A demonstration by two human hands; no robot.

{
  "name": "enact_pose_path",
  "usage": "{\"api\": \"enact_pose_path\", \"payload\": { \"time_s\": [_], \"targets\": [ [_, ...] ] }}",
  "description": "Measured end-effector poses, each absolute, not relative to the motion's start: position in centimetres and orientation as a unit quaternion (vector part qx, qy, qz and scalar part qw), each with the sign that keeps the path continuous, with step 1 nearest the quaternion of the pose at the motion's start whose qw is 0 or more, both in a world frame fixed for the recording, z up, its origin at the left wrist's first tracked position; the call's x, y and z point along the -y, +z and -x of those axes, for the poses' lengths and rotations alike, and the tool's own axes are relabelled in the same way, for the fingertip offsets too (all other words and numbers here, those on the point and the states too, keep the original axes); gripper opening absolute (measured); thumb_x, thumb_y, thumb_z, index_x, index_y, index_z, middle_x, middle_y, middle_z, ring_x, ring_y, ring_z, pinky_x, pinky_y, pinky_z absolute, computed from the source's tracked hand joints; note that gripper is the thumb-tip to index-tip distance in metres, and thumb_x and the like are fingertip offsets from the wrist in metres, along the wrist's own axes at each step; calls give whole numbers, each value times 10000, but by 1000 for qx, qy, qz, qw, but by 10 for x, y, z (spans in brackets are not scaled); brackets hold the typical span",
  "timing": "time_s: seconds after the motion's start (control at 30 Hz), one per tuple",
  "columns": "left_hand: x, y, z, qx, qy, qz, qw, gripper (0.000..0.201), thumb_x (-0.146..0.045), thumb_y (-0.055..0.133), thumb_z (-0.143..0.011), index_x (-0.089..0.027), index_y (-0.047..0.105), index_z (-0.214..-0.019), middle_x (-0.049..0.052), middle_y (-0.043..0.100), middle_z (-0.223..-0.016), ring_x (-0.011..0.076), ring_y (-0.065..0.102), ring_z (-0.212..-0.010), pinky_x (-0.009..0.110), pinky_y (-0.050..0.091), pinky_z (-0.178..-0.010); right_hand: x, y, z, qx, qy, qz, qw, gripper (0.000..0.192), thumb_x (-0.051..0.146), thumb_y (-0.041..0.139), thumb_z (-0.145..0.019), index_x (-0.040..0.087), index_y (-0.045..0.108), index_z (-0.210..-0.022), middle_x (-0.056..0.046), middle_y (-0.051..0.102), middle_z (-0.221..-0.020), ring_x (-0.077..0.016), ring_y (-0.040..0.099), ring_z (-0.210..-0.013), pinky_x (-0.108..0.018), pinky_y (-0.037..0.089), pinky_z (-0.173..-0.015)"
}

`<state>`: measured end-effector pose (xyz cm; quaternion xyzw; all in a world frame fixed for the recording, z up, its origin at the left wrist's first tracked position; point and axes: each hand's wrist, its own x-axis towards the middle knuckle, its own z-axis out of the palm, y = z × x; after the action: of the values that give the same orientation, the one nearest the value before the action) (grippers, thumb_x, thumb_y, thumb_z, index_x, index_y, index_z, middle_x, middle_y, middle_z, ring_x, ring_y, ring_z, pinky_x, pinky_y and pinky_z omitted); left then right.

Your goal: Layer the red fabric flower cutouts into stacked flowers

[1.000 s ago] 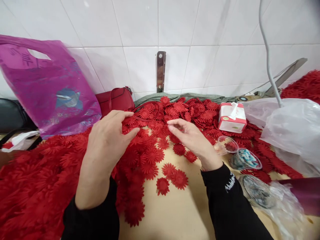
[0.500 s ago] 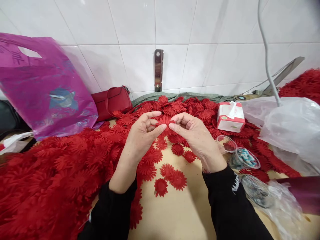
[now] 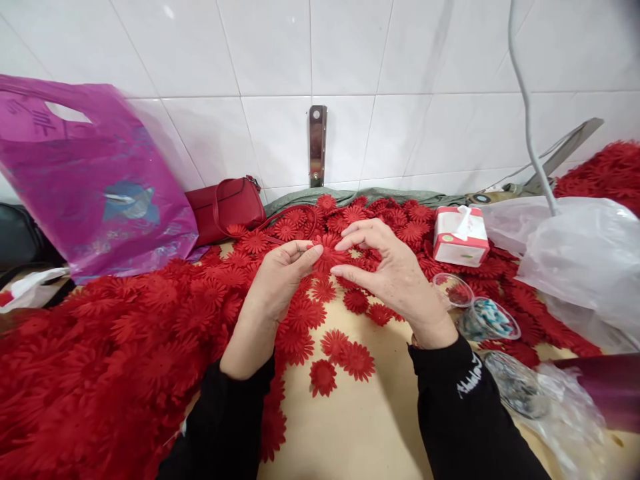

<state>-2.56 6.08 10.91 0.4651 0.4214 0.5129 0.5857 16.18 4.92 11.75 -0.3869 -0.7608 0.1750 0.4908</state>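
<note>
White tiles (image 3: 280, 53) stood behind your worktop (image 3: 345, 427).
Toward its far edge, your left hand (image 3: 281, 275) pinched a red flower (image 3: 328, 257); your right hand (image 3: 395, 270), thumb and fingers parted, curved just beside it.

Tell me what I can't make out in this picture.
In the head view:
Left edge of the held red artificial flower: covered by the left hand.
White lettering on the right sleeve: too small and blurred to read.
Rest of the black bag: cut off by the left edge.
Inside of the red handbag: hidden by its outer walls.
</note>
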Motion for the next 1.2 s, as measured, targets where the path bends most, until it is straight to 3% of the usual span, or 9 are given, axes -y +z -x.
{"api": "enact_pose_path", "payload": {
  "time_s": [0.17,0.3,0.43,0.57,0.67,0.9,1.2],
  "targets": [
    [-61,106,21,-391,520,-450,612,332,-386,914,-705,-149,720,-835,-16,710,-807,83,604,-722,215,485,-722,-52,116,-161,754,158,376,515,179,219,805,-881,283,751,-1039,-55,683,-1167,-245,635,-1199,-440,457,-1112],
    [-61,106,18,-366,543,-389,648,470,-293,955,-636,-181,714,-1024,-24,741,-863,75,630,-704,213,504,-716,-57,109,-159,736,183,385,526,159,217,779,-897,281,759,-1041,-43,721,-1133,-232,652,-1171,-428,470,-1113],
    [-61,108,17,-355,547,-401,643,544,-238,960,-616,-200,684,-1083,-40,732,-805,100,675,-736,232,533,-765,-60,106,-159,683,296,392,541,248,237,772,-881,274,734,-1123,-36,734,-1136,-211,672,-1090,-407,518,-1054],
    [-60,108,17,-371,533,-440,619,519,-266,958,-628,-197,700,-1074,-4,772,-881,130,700,-803,265,543,-807,-63,103,-157,607,411,370,570,338,282,803,-840,251,674,-1151,-6,721,-984,-161,679,-926,-331,555,-910],
    [-60,106,17,-367,509,-462,627,423,-340,946,-649,-186,751,-991,26,782,-947,147,697,-850,276,537,-825,-63,101,-154,594,428,372,570,312,326,825,-815,235,650,-1056,2,703,-923,-149,670,-873,-317,557,-873],
    [-65,96,14,-396,544,-505,540,383,-482,900,-696,-166,687,-733,-31,654,-721,102,531,-682,248,451,-705,-61,102,-150,620,378,391,565,284,245,796,-817,230,637,-1051,-20,675,-1046,-145,636,-889,-313,555,-866],
    [-63,94,14,-409,523,-554,502,373,-496,795,-814,-181,619,-719,-25,606,-717,109,491,-665,250,412,-665,-57,104,-157,681,342,379,524,296,258,725,-906,279,725,-1202,-45,685,-1202,-154,626,-880,-346,561,-881]
  ]
}}
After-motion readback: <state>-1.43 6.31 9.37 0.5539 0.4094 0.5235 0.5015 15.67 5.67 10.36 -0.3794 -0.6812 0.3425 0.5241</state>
